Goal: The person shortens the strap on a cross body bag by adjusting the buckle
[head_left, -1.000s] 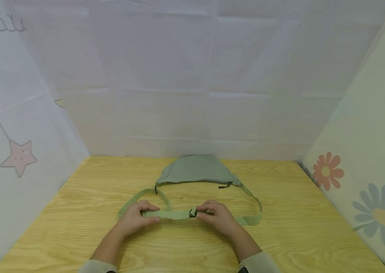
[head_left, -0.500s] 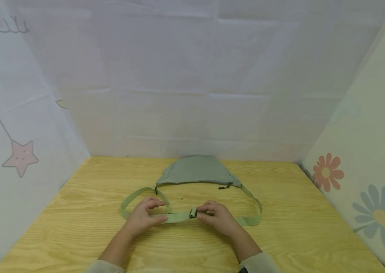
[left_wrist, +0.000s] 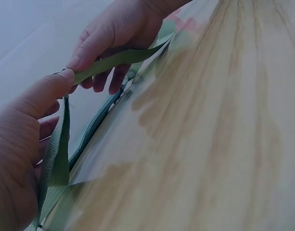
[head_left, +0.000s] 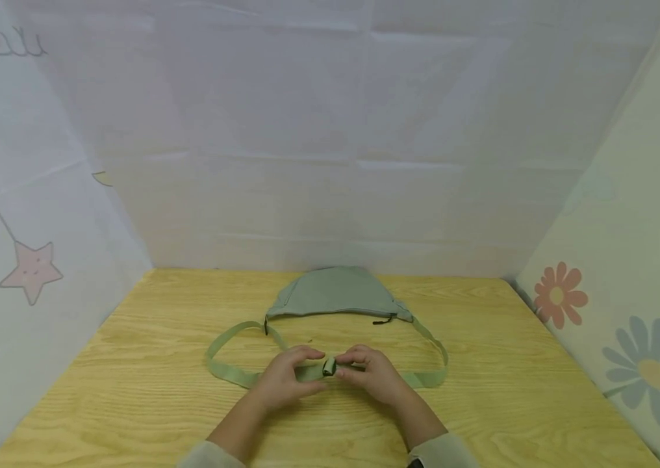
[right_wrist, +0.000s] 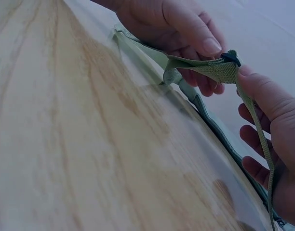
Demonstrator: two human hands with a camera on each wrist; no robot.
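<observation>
A sage-green sling bag point(head_left: 336, 290) lies at the back of the table, its long strap point(head_left: 227, 372) looped toward me. My right hand point(head_left: 379, 377) pinches the strap by a small black slide buckle point(head_left: 329, 367) with thumb and forefinger. Coming from the other side, my left hand point(head_left: 283, 380) is spread around the strap just left of the buckle, thumb and forefinger apart. In the right wrist view, the left thumb point(right_wrist: 212, 45) is beside the buckle point(right_wrist: 230, 58), with the other left fingers behind the webbing. The held strap section is raised off the wood in both wrist views.
The wood-grain table point(head_left: 131, 403) reaches back to a pale cloth wall point(head_left: 330, 162). Printed cloth panels with a pink star point(head_left: 32, 272) and flowers point(head_left: 654, 374) stand at left and right. A dark zipper pull point(head_left: 384, 320) hangs from the bag's front edge.
My left hand has loosened its hold and moved right along the strap up to the buckle. The right hand stays at the buckle, and the bag has not moved.
</observation>
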